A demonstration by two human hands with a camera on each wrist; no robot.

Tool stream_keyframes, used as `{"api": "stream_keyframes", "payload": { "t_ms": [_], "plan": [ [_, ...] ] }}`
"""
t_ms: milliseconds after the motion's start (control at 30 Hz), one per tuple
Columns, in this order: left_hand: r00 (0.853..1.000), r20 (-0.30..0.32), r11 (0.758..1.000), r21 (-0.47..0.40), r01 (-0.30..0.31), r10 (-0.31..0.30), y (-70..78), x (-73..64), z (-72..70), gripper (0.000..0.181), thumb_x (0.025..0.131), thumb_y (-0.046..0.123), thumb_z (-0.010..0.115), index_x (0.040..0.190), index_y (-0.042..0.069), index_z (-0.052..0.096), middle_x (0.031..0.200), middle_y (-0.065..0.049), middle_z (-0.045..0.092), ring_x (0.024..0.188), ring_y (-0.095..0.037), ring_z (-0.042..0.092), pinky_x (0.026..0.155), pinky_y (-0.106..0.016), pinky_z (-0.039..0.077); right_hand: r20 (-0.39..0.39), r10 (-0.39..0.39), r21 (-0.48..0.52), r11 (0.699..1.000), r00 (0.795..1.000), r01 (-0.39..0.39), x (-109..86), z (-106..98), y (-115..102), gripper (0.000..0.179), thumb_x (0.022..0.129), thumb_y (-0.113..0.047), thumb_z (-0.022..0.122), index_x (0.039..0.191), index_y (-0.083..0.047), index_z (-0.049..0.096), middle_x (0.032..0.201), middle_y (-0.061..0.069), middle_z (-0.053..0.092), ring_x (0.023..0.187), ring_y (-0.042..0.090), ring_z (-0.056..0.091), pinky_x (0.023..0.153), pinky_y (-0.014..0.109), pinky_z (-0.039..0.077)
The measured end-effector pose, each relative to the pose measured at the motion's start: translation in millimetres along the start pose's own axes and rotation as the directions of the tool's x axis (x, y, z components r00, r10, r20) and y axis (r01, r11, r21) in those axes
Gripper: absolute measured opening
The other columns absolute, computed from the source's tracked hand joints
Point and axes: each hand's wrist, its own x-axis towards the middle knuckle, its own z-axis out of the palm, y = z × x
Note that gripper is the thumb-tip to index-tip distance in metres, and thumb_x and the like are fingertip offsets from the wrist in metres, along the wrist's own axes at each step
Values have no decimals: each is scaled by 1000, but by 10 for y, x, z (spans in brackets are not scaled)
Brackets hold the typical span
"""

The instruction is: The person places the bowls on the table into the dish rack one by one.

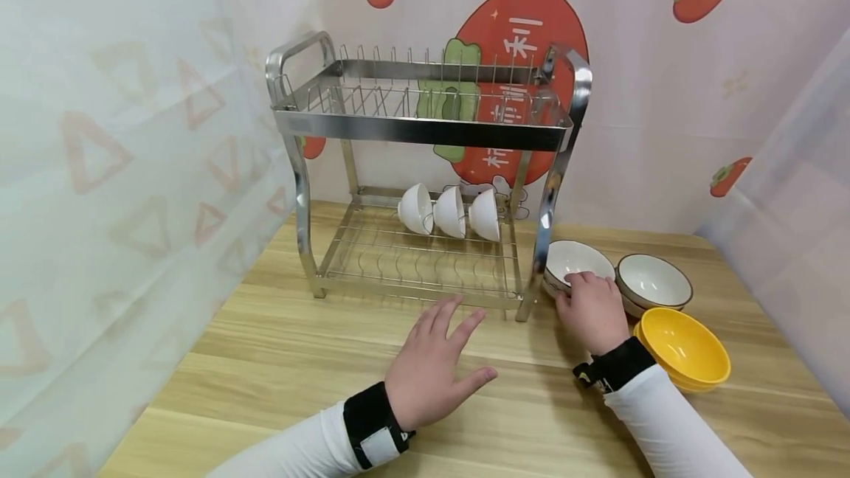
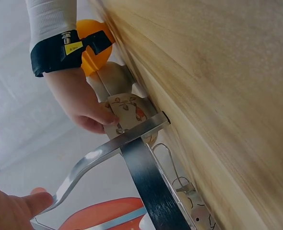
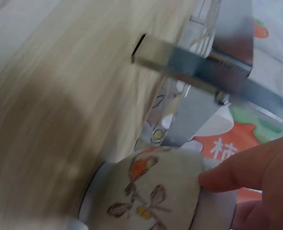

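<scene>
My right hand [image 1: 594, 312] is at the near rim of a white bowl [image 1: 576, 258] beside the rack's right front leg. Its thumb and fingers pinch the rim. Flowers and leaves decorate the outside of this bowl [image 3: 151, 191], and a second rim shows it is stacked with another. Over the tabletop in front of the rack, my left hand [image 1: 432, 371] has its fingers spread and holds nothing. A two-tier metal dish rack [image 1: 425, 127] stands ahead, with three small white bowls [image 1: 449, 212] tilted in a row on its lower tier.
Right of the gripped bowl stands another dark-rimmed white bowl stack [image 1: 654, 282]. Stacked yellow bowls [image 1: 687, 349] sit close by my right wrist. A patterned cloth [image 1: 664, 94] hangs behind the wooden table [image 1: 279, 389], and more cloth borders both sides.
</scene>
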Motion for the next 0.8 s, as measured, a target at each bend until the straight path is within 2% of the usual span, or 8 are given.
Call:
{"api": "stream_keyframes", "payload": {
  "t_ms": [100,200,433,533,800],
  "plan": [
    [1000,1,1000,0,-3,3,0,0,6,75,92,68,41,150,23,33,151,-14,27,136,-31,21,111,-50,26,41,-2,-5,1000,999,3,-2,-1,24,19,87,-10,60,93,7,68,91,25,67,89,43,57,94,69,31],
    [1000,4,1000,-5,-6,6,1,5,12,74,92,67,42,151,24,32,152,-14,26,136,-31,20,112,-50,26,53,-16,5,1000,998,16,9,-7,39,13,88,-8,60,87,4,67,82,21,68,81,40,60,93,68,32],
    [1000,14,1000,-11,-3,3,-5,16,29,73,93,70,35,151,25,32,153,-13,24,136,-30,20,111,-50,27,69,22,51,998,997,-25,30,-12,56,7,88,-8,63,89,-1,64,82,15,69,78,34,60,81,58,39],
    [1000,20,1000,-13,-5,6,-6,18,36,73,93,70,35,151,26,32,153,-12,23,136,-30,20,111,-50,28,67,47,73,996,997,-52,40,1,71,6,88,-8,64,90,-2,64,82,14,68,78,32,60,77,56,38],
    [1000,30,1000,-25,4,-3,-3,30,35,72,93,71,33,151,27,32,153,-13,25,136,-29,19,111,-50,27,12,49,81,995,999,-49,43,41,88,5,90,-6,63,88,-2,61,78,14,67,77,33,59,75,56,39]
  ]
}}
